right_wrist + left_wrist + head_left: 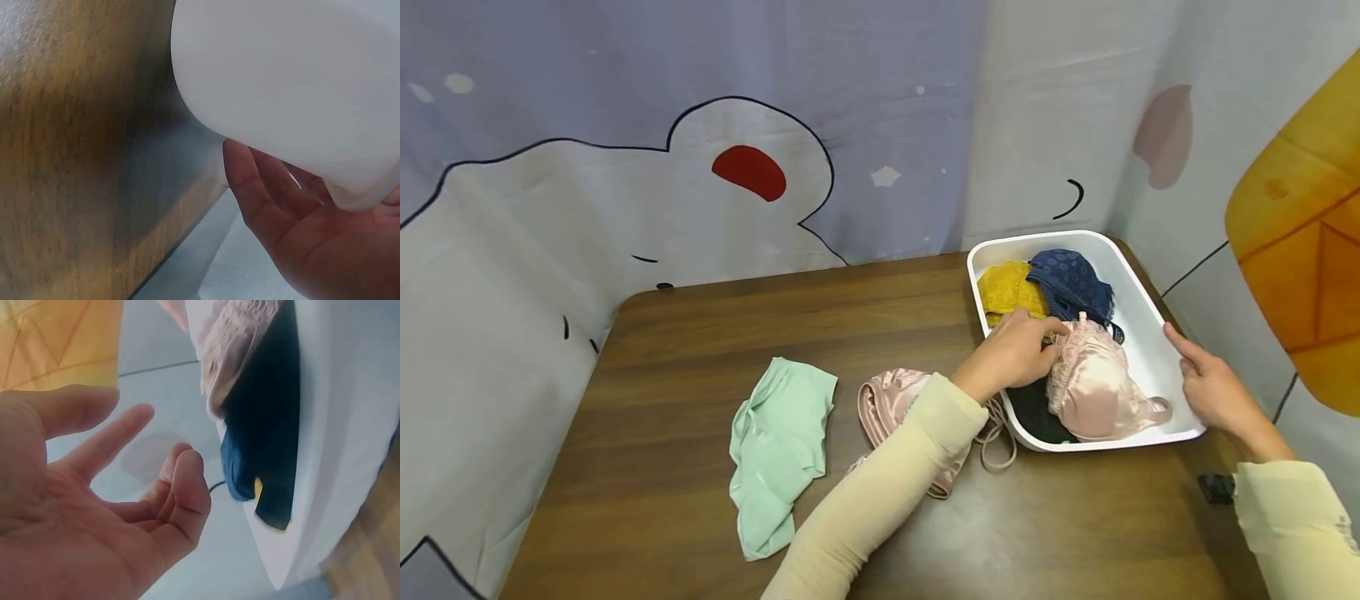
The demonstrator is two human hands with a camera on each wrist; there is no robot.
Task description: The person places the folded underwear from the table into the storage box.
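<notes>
Over a white plastic tray [1150,367] reaches my left hand [1018,350], its fingers beside a pink satin bra [1093,392]. In the left wrist view its fingers [184,487] are loosely bent with nothing between them. My right hand [1213,392] holds the tray's right side. The right wrist view has its fingers [244,172] against the outer wall, below the rim. Also inside the tray lie a yellow lace garment [1009,287], a navy lace garment [1071,283] and a dark green garment [1033,412], partly hidden by the bra.
On the wooden table [662,433], left of the tray, lies a pink satin garment [891,400] with thin straps, partly behind my left sleeve. A mint green garment [782,454] lies farther left. Printed curtain [887,125] borders the table behind and at both sides.
</notes>
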